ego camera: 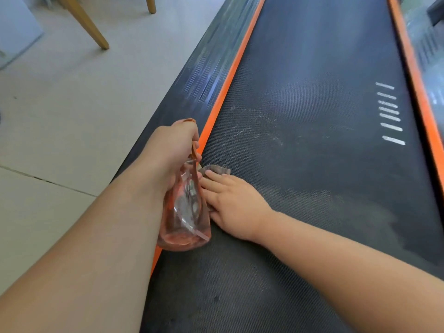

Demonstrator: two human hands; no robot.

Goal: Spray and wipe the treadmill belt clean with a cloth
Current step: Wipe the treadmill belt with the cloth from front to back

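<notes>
Right hand (pixel 233 203) lies flat on the small grey-brown cloth (pixel 216 169), fingers (pixel 212 182) straight, pressing it onto the black textured treadmill belt (pixel 312 116) at its left edge, just beside the orange side strip (pixel 230 75). Left hand (pixel 173 145) grips the pink translucent spray bottle (pixel 185 212) near its top, fingers curled round it, just left of the right hand. Belt's long axis runs near to far. Pale dust smears (pixel 259 126) lie far-right of the cloth, so I'd wipe that way; the right hand is nearer.
</notes>
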